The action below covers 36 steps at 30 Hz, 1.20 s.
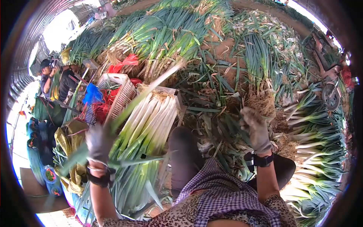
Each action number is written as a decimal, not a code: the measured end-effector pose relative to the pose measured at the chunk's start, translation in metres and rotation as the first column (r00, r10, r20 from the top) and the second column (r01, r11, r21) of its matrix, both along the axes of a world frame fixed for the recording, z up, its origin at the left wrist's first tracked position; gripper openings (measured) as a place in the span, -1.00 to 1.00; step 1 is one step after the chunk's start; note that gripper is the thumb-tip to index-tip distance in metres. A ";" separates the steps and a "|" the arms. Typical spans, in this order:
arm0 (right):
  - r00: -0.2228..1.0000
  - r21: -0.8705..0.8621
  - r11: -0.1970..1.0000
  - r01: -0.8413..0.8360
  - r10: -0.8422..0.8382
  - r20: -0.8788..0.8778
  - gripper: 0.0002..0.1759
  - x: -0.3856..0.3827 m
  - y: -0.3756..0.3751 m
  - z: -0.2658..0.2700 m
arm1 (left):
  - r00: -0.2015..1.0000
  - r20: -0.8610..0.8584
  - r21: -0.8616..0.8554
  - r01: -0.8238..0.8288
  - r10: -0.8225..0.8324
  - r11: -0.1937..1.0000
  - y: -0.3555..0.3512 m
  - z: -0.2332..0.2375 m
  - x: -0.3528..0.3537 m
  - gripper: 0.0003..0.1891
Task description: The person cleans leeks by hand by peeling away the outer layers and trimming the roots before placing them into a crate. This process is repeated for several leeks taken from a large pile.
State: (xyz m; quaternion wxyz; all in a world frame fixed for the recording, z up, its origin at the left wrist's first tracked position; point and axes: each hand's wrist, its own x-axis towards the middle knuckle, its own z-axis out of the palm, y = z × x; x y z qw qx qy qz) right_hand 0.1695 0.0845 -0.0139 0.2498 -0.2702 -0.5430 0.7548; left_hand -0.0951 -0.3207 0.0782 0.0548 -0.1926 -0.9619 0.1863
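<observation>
My left hand (pixel 100 143), in a pale work glove and smeared by motion, is closed around a single leek (pixel 164 77). Its white root end points up and away to the right, and its blurred green leaves trail down to the left. Just right of that hand, a bundle of leeks (pixel 145 121) lies side by side on a low stand (pixel 180 108), white ends away from me. My right hand (pixel 256 130), also gloved, is raised over loose leaves with its fingers curled together. Whatever it may hold is too small to make out.
A white plastic crate (pixel 123 90) with red and blue netting stands beyond my left hand. Large leek piles (pixel 162 38) lie ahead. A row of leeks (pixel 314 151) runs along the right, below a parked motorbike (pixel 329 81). Two people (pixel 47 77) are at far left.
</observation>
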 end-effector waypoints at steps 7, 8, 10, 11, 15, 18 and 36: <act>0.952 -0.157 0.976 -0.148 0.184 0.243 -0.67 -0.038 -0.033 -0.068 | 0.898 0.420 0.450 -0.079 -0.132 0.889 -0.065 -0.141 0.036 -0.32; 0.949 -0.173 0.969 -0.177 0.215 0.232 -0.67 -0.042 -0.035 -0.069 | 0.851 0.512 0.407 -0.120 -0.118 0.905 -0.056 -0.132 0.036 -0.33; 0.938 -0.190 0.959 -0.210 0.252 0.237 -0.67 -0.048 -0.036 -0.074 | 0.726 0.678 0.386 -0.225 -0.110 0.895 -0.043 -0.114 0.030 -0.33; 0.937 -0.185 0.962 -0.203 0.246 0.249 -0.67 -0.049 -0.034 -0.078 | 0.717 0.679 0.480 -0.269 -0.159 0.835 -0.054 -0.124 0.025 -0.32; 0.931 -0.212 0.968 -0.132 0.194 0.308 -0.73 -0.046 -0.025 -0.088 | 0.713 0.678 0.503 -0.274 -0.178 0.820 -0.098 -0.136 0.006 -0.26; 0.919 -0.233 0.968 -0.091 0.172 0.356 -0.75 -0.046 -0.017 -0.096 | 0.712 0.701 0.320 -0.262 -0.042 0.911 -0.106 -0.127 0.010 -0.32; 0.548 0.743 0.248 -0.621 0.815 0.187 -0.66 -0.148 -0.164 -0.026 | 0.506 0.798 0.463 -0.170 -0.327 0.870 -0.046 -0.071 0.065 -0.40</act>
